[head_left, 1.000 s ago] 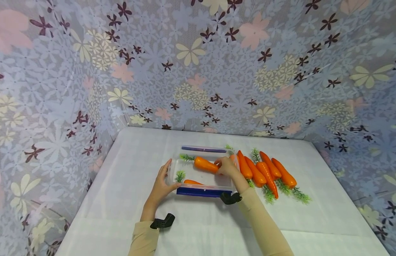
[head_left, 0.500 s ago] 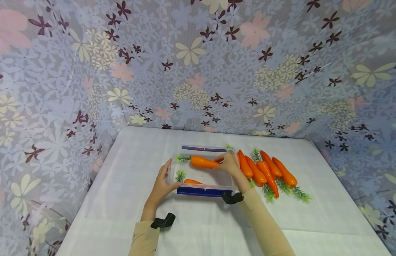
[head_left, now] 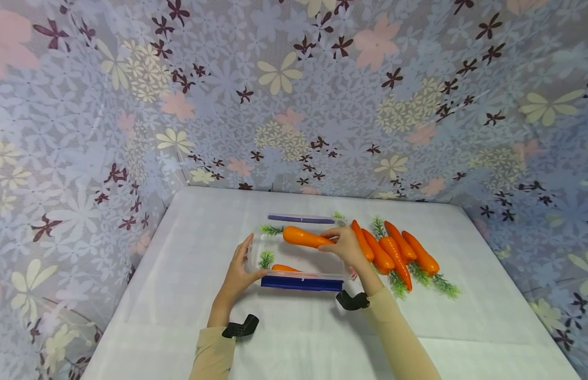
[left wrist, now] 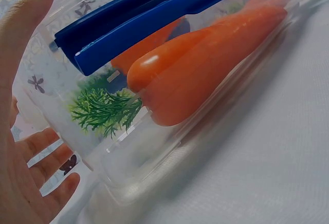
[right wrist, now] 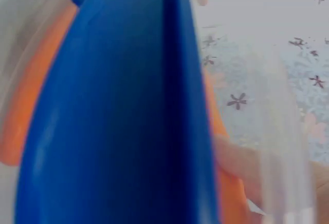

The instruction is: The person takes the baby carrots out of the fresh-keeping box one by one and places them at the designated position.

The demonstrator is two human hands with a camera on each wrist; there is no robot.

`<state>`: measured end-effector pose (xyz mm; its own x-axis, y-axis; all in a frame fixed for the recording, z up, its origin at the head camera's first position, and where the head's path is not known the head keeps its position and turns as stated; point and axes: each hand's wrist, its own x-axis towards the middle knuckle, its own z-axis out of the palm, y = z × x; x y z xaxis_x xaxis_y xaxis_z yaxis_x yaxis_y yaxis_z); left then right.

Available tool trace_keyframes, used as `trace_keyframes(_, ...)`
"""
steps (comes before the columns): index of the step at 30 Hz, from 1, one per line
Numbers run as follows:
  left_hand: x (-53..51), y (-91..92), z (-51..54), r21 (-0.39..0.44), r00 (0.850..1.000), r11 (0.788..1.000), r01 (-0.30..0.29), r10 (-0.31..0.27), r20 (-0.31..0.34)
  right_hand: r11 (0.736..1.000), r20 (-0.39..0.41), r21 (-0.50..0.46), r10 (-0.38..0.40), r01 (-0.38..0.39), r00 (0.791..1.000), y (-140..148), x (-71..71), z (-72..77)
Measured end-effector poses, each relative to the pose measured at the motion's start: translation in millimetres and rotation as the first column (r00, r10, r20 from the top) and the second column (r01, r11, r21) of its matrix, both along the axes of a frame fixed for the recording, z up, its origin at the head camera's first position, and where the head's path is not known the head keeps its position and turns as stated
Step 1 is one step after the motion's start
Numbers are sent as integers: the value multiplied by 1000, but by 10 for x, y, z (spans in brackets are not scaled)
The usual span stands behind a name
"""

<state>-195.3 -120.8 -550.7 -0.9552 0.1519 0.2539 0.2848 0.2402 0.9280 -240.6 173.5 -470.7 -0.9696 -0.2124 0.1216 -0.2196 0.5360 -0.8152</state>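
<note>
A clear plastic box (head_left: pixel 301 260) with blue side latches (head_left: pixel 301 284) stands on the white cloth. My left hand (head_left: pixel 240 271) rests against its left end, fingers spread and thumb at the near corner; the left wrist view shows those fingers (left wrist: pixel 51 157) fairly straight. Inside the box, my right hand (head_left: pixel 345 247) pinches the narrow end of an orange carrot (head_left: pixel 302 237), whose green top points left. This carrot appears raised off the box floor. Another carrot (left wrist: pixel 200 64) lies along the near wall. In the right wrist view, a latch (right wrist: pixel 118 111) hides most of the grip.
Several more carrots (head_left: pixel 399 258) with green tops lie in a row right of the box, close to my right forearm. Flower-patterned fabric (head_left: pixel 284 105) rises behind and beside the table (head_left: pixel 147 295).
The pinched carrot has shifted slightly left and then risen a little, with my right hand moving up and right along its narrow end. My left hand stays at the box's left end.
</note>
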Motion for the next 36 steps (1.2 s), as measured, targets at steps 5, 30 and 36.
trace_keyframes(5,-9,-1,-3,0,1000,1000,-7,7,3,1000,6,-22,-22,22,1000,33,88,132)
trace_keyframes(30,-13,-5,1,-16,1000,1000,-10,10,-11,942,-44,-126,-320,312,946,600,387,371)
trace_keyframes(36,-1,5,6,2,1000,1000,2,-2,-8,904,5,-122,-412,409,911,823,453,340)
